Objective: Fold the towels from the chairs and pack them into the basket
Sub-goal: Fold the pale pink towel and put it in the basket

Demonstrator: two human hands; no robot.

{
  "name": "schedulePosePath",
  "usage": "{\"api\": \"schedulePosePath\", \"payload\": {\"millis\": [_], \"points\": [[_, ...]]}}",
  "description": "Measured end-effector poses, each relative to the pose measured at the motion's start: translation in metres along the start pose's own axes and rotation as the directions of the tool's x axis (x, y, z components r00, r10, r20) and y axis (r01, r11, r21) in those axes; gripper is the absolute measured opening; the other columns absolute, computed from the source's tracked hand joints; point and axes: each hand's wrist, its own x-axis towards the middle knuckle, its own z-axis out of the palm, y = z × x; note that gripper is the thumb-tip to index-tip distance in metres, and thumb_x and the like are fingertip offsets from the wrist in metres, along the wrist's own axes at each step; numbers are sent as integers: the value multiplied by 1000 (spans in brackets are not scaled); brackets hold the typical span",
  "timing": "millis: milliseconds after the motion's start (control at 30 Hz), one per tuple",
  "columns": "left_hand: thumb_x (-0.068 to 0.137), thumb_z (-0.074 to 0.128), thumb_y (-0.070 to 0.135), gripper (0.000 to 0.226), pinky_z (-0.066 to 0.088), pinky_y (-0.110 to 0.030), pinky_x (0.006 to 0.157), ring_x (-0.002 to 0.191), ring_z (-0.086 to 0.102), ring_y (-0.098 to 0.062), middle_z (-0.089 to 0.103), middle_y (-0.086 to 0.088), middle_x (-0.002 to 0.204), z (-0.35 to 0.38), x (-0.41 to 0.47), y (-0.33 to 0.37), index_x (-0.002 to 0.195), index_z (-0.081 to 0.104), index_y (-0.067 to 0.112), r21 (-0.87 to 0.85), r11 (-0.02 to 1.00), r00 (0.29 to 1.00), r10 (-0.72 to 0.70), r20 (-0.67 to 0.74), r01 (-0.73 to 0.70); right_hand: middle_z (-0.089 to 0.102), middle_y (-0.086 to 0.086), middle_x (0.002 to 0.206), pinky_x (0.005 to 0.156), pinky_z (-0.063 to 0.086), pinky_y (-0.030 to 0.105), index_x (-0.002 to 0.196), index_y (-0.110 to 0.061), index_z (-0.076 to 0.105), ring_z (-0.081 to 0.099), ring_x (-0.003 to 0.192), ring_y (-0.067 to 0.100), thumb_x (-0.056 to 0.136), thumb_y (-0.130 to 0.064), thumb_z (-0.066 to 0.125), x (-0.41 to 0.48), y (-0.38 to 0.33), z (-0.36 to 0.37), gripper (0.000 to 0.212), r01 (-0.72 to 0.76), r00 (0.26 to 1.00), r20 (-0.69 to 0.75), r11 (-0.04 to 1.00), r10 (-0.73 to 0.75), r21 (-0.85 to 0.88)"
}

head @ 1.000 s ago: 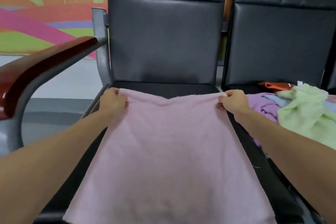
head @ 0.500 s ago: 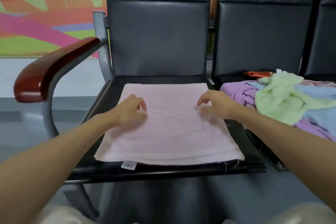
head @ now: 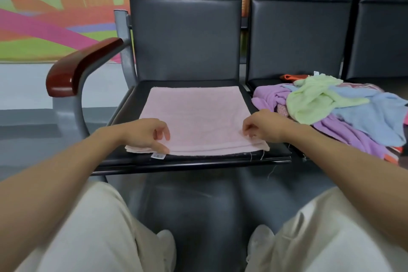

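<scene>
Print on the pink towel's (head: 194, 115) tag (head: 158, 156) is unreadable; left hand (head: 143, 133) and right hand (head: 265, 127) each pinch a near corner.

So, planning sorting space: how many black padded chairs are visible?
3. The left black padded chair bears the folded pink terry towel; the middle chair holds a heap of loose coloured towels; the right chair is cut off. More may be hidden.

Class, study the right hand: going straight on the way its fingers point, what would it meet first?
The pink towel: the right hand curls its fingers down and left over its near right corner on the chair seat, so it would meet cloth at once. Whether they already touch is unclear.
</scene>
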Motion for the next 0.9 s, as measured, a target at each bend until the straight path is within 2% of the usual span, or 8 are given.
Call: {"api": "schedulePosePath", "payload": {"millis": [67, 233, 367, 533, 600, 700, 767, 900], "points": [[71, 83, 38, 39, 46, -25, 86, 96, 55, -12, 55, 8, 104, 0, -2, -1, 101, 60, 29, 13, 1000, 1000, 7, 0, -7, 61, -10, 84, 55, 33, 13, 89, -23, 62, 53, 77, 11, 92, -10, 53, -1, 1, -1, 16, 8, 999, -31, 1000, -8, -3], [75, 81, 36, 22, 46, -26, 87, 93, 54, -5, 55, 10, 100, 1, -3, -3, 86, 62, 34, 66, 997, 999, 52, -14, -51, 55, -14, 81, 65, 38, 18, 88, -26, 57, 53, 76, 6, 84, -30, 69, -4, 2, 9, 14, 58, 991, 121, 998, -59, 13], [84, 73, 32, 11, 49, -28, 87, 87, 59, -5, 61, 10, 94, 0, -4, -1, 80, 63, 34, 42, 995, 995, 90, -44, -88, 57, -13, 87, 80, 45, 27, 96, -19, 66, 55, 87, 12, 91, -23, 60, -2, 1, 10, 9, 61, 997, 51, 998, -61, 7], [88, 66, 35, 15, 43, -23, 77, 83, 55, -7, 60, 8, 92, -2, -8, -2, 79, 55, 39, 139, 989, 995, 66, -74, -55, 57, -7, 84, 66, 36, 24, 91, -17, 59, 52, 82, 16, 90, -17, 54, -13, -7, -4, 5, 38, 997, -67, 996, -32, 80], [87, 67, 36, 12, 42, -22, 72, 81, 55, -14, 60, 7, 87, 0, -8, -4, 83, 56, 37, 149, 988, 997, 47, -55, -39, 55, -8, 83, 67, 37, 24, 88, -19, 56, 53, 84, 18, 89, -20, 55, -15, -7, -3, 2, 52, 999, 10, 997, -52, 56], [77, 77, 40, 24, 40, -22, 67, 78, 53, -12, 55, 6, 87, 4, -9, -8, 88, 56, 35, 115, 993, 999, 33, -18, -31, 50, -8, 87, 78, 44, 32, 85, -21, 51, 51, 86, 19, 83, -42, 66, -16, -13, 13, 27, 68, 978, 200, 997, -61, -30], [71, 83, 37, 38, 38, -23, 67, 79, 50, -8, 49, 8, 91, 7, -8, -9, 92, 50, 34, 157, 987, 999, 33, 14, -35, 46, -5, 95, 84, 45, 37, 89, -21, 45, 46, 90, 18, 75, -55, 71, -17, -17, 20, 44, 57, 975, 221, 992, -32, -109], [79, 77, 31, 33, 36, -26, 70, 79, 46, -9, 46, 12, 89, 9, -6, -11, 92, 47, 33, 216, 973, 997, 80, 23, -83, 42, -2, 95, 82, 40, 34, 91, -21, 41, 46, 94, 22, 86, -33, 63, -14, -19, 22, 25, 118, 980, 177, 979, -88, -167]]}}
